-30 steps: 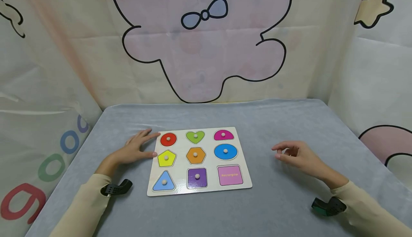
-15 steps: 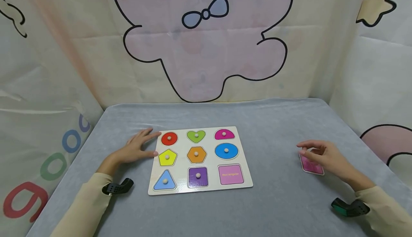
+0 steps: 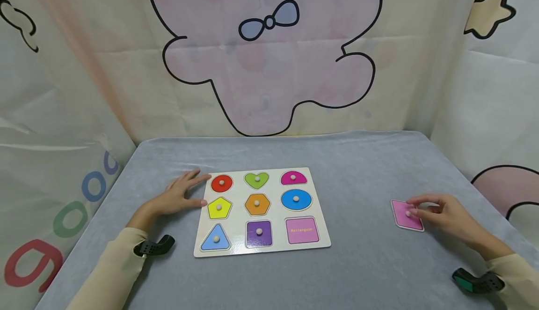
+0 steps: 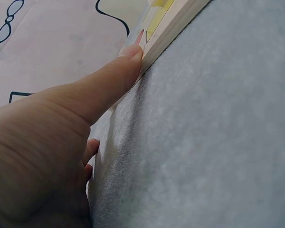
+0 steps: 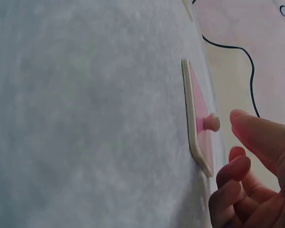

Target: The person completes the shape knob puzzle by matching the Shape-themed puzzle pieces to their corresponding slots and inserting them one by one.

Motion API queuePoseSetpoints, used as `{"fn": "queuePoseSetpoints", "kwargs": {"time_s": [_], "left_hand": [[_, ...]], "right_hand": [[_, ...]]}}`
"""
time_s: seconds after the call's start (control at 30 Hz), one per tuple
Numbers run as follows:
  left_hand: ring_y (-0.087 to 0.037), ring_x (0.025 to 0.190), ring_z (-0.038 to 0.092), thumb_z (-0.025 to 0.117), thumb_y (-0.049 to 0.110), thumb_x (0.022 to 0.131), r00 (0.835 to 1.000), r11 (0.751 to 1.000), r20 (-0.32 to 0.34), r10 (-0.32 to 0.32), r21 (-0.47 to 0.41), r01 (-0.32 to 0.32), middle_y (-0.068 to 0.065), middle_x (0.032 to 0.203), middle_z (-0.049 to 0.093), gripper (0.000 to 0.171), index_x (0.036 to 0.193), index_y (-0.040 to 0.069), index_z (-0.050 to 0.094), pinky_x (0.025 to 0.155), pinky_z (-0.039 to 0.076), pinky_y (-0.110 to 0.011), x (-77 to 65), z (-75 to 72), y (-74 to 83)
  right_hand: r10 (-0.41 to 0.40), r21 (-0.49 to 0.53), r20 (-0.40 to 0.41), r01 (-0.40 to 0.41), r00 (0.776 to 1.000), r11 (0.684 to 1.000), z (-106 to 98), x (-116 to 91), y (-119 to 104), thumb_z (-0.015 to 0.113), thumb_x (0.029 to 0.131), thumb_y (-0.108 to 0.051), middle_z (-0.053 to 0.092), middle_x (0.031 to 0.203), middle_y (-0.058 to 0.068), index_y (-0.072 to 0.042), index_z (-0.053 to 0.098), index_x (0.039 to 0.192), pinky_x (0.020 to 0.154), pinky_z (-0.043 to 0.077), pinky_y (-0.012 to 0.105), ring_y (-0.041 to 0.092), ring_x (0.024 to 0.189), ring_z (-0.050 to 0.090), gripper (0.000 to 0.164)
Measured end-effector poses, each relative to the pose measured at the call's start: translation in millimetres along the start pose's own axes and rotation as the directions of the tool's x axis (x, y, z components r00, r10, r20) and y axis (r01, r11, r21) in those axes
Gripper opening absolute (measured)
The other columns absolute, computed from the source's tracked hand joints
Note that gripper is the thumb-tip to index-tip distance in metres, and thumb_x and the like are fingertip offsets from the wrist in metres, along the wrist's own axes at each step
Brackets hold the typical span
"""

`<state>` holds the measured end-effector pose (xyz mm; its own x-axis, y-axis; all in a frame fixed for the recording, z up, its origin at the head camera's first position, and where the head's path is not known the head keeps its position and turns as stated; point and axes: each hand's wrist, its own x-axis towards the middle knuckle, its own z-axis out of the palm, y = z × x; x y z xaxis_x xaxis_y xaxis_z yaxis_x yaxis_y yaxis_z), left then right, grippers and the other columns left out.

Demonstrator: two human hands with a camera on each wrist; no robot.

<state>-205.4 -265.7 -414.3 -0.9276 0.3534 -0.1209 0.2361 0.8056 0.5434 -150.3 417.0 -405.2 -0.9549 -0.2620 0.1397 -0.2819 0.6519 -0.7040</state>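
A wooden shape puzzle board (image 3: 236, 249) lies mid-table. My left hand (image 3: 174, 197) is at its left edge, fingers spread, thumb and index fingertips touching the rim. In the left wrist view, the thumb (image 4: 109, 80) presses the board's side (image 4: 175, 31). To the right, a pink rectangular puzzle piece (image 3: 403, 221) lies flat on the cloth, knob up. My right hand (image 3: 455, 218) hovers at its right side, thumb and index parted. In the right wrist view, a gap shows between the thumb (image 5: 259, 135) and the knob (image 5: 212, 122).
The board bears several knobbed shapes, among them a red circle (image 3: 216, 188), a purple square (image 3: 251, 240) and a blue oval (image 3: 288, 203). Its bottom-right recess (image 3: 302, 236) is bare pink with the printed word "Rectangular". Grey cloth (image 3: 349, 272) covers the table; printed curtains (image 3: 269, 76) surround it.
My right hand has moved right and drawn back from the pink piece, which was out of sight at first, then partly covered, and now lies exposed. The left hand and board stayed put.
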Motion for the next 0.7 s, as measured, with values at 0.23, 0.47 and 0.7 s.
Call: {"fn": "queuePoseSetpoints", "kwargs": {"time_s": [0.23, 0.47, 0.7], "left_hand": [[-0.054, 0.152, 0.007, 0.075, 0.049, 0.084, 1.000, 1.000, -0.003, 0.000, -0.004, 0.000, -0.024, 0.167, 0.016, 0.083, 0.156, 0.022, 0.040, 0.114, 0.003, -0.079, -0.3, 1.4, -0.9], [-0.055, 0.152, 0.006, 0.075, 0.048, 0.085, 1.000, 1.000, -0.006, -0.007, -0.008, 0.007, -0.025, 0.167, 0.016, 0.083, 0.156, 0.022, 0.040, 0.114, 0.003, -0.079, -2.0, 2.3, -2.8], [-0.054, 0.152, 0.007, 0.075, 0.049, 0.085, 1.000, 1.000, -0.010, -0.007, 0.001, 0.007, -0.024, 0.167, 0.016, 0.083, 0.156, 0.024, 0.040, 0.114, 0.003, -0.079, -0.4, 2.8, -2.9]], "right_hand": [[-0.032, -0.014, 0.068, 0.033, 0.997, 0.999, -2, 2, 12, 0.070, 0.091, 0.001, 0.070, 0.106, -0.027, 0.000, 0.073, 0.110, 0.072, 0.050, 0.010, -0.015, 0.097, 0.058, 0.019], [-0.056, -0.018, 0.151, 0.060, 0.987, 0.998, -5, 7, 17, 0.069, 0.092, -0.001, 0.067, 0.112, -0.028, -0.006, 0.076, 0.111, 0.075, 0.049, 0.009, -0.017, 0.102, 0.055, 0.020], [-0.154, 0.039, 0.260, 0.149, 0.953, 0.988, -11, 11, 20, 0.063, 0.094, 0.004, 0.065, 0.117, -0.019, -0.006, 0.074, 0.116, 0.078, 0.046, 0.012, -0.011, 0.107, 0.054, 0.026]]}}
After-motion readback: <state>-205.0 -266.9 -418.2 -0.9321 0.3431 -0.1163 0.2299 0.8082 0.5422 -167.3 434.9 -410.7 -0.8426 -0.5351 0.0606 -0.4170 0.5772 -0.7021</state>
